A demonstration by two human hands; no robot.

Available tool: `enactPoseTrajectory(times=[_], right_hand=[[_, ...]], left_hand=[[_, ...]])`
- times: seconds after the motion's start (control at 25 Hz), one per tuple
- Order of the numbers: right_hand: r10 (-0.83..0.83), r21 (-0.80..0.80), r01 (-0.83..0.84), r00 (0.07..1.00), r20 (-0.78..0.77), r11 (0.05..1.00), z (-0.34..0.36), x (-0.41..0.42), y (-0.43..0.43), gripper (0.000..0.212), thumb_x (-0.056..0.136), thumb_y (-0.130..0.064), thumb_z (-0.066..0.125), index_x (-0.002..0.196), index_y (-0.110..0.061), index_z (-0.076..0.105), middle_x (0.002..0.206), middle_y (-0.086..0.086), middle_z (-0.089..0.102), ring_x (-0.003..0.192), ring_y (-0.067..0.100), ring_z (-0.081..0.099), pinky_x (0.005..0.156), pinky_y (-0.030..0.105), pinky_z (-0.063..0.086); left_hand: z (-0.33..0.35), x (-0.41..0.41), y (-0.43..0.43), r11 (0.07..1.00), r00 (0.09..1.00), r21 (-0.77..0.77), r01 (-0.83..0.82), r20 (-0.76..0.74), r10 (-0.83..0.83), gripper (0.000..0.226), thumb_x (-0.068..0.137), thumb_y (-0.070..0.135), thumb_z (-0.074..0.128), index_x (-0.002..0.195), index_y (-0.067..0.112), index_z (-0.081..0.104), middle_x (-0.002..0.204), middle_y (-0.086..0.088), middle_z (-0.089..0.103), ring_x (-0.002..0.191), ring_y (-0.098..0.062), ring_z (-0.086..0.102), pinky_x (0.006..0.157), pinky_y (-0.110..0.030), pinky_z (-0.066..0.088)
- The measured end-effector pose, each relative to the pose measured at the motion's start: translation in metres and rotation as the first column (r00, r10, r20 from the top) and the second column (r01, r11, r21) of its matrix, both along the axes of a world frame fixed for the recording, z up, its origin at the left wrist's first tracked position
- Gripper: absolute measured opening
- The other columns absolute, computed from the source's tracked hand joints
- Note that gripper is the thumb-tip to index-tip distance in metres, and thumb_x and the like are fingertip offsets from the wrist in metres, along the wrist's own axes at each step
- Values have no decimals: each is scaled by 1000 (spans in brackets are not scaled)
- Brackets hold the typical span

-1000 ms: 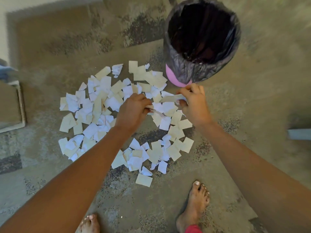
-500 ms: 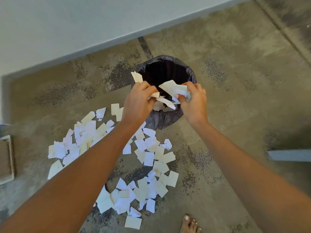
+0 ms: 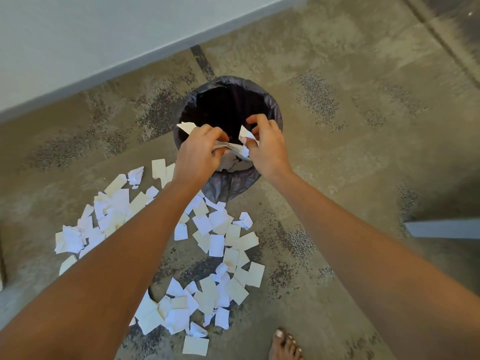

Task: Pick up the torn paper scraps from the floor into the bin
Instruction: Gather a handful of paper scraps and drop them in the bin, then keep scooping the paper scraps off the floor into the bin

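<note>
A round bin (image 3: 272, 110) lined with a black bag stands on the floor near the wall. Both my hands hover over its near rim. My left hand (image 3: 198, 152) still pinches a few paper scraps (image 3: 187, 127), one sticking out to the left. My right hand (image 3: 266, 148) has its fingers spread, with a white scrap (image 3: 245, 135) at its thumb and crumpled scraps (image 3: 237, 157) dropping between the hands into the bin. Many white and cream scraps (image 3: 220, 245) lie scattered on the floor in front of and left of the bin.
A grey wall with a skirting (image 3: 124, 68) runs behind the bin. My bare foot (image 3: 284, 345) stands at the bottom edge. A grey object (image 3: 441, 228) juts in at the right. The mottled floor to the right of the bin holds no scraps.
Both hands rose from the floor pile with scraps and came over the bin. The right hand's fingers have since spread and scraps are falling in.
</note>
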State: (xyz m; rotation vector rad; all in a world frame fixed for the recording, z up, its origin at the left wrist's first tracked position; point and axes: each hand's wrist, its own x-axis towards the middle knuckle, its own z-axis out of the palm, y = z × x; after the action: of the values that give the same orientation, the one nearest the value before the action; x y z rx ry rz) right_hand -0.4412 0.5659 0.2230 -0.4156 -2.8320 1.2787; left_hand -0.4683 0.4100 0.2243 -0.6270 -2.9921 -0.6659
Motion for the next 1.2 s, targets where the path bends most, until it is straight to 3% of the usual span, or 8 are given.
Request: enactPoseTrajectory(times=[0.24, 0.44, 0.56, 0.68, 0.76, 0.88, 1.04, 1.2], right_hand=[[-8, -45, 6, 999, -36, 999, 9, 16, 5, 25, 89, -3, 59, 113, -11, 57, 108, 7, 53, 101, 20, 54, 89, 35, 49], [-6, 2, 6, 999, -46, 1000, 11, 27, -4, 25, 87, 4, 50, 105, -10, 58, 104, 9, 56, 97, 23, 56, 87, 37, 48], [-26, 25, 27, 999, -37, 999, 5, 36, -18, 27, 85, 5, 49, 105, -10, 58, 104, 10, 56, 97, 25, 56, 86, 36, 48], [-77, 25, 77, 997, -29, 997, -5, 44, -29, 26, 83, 5, 51, 104, -10, 60, 103, 10, 56, 95, 27, 57, 84, 38, 49], [-87, 17, 87, 996, -17, 996, -14, 48, -38, 27, 83, 5, 51, 103, -10, 61, 102, 11, 56, 93, 27, 58, 83, 38, 49], [-105, 15, 105, 994, -17, 994, -18, 52, -47, 27, 84, 5, 49, 102, -10, 63, 100, 9, 58, 87, 24, 58, 78, 34, 47], [-172, -56, 166, 977, -128, 985, -34, 77, -67, 19, 85, 0, 51, 93, -12, 63, 91, 2, 58, 75, 16, 56, 66, 27, 44], [-42, -9, 42, 998, -40, 999, -80, 132, -104, 15, 82, -9, 55, 95, -15, 61, 96, 2, 59, 77, 19, 59, 64, 34, 51]], left_hand=[[10, 7, 5, 996, 996, 29, 79, 32, -80, 24, 83, 14, 66, 106, 14, 61, 107, -2, 61, 99, -23, 58, 70, -35, 47], [15, 6, 6, 972, 964, 166, 167, 181, -196, 44, 75, -5, 46, 116, 11, 50, 120, -7, 50, 104, -26, 56, 81, -47, 50], [9, 3, -2, 977, 969, 97, 188, 145, -200, 42, 77, -10, 47, 113, 11, 51, 117, -9, 49, 97, -29, 59, 73, -51, 51], [3, 2, -12, 984, 980, 27, 178, 82, -180, 35, 77, -8, 53, 105, 12, 50, 111, -9, 46, 81, -31, 59, 65, -50, 52], [0, -2, -17, 984, 981, 66, 167, 87, -173, 31, 78, -5, 55, 102, 13, 50, 109, -8, 46, 78, -29, 58, 67, -49, 51], [0, -1, -23, 971, 986, 208, 119, 86, -140, 27, 80, -3, 52, 101, 13, 54, 104, -5, 50, 80, -19, 59, 71, -44, 52], [-13, 30, -54, 930, 1000, 367, 9, 24, -19, 19, 85, 2, 50, 96, 14, 60, 100, -1, 55, 80, -11, 57, 66, -37, 53], [-59, 98, -119, 922, 989, 361, -138, 101, 109, 16, 87, 7, 55, 101, 14, 59, 107, -3, 55, 91, -14, 58, 68, -29, 54]])
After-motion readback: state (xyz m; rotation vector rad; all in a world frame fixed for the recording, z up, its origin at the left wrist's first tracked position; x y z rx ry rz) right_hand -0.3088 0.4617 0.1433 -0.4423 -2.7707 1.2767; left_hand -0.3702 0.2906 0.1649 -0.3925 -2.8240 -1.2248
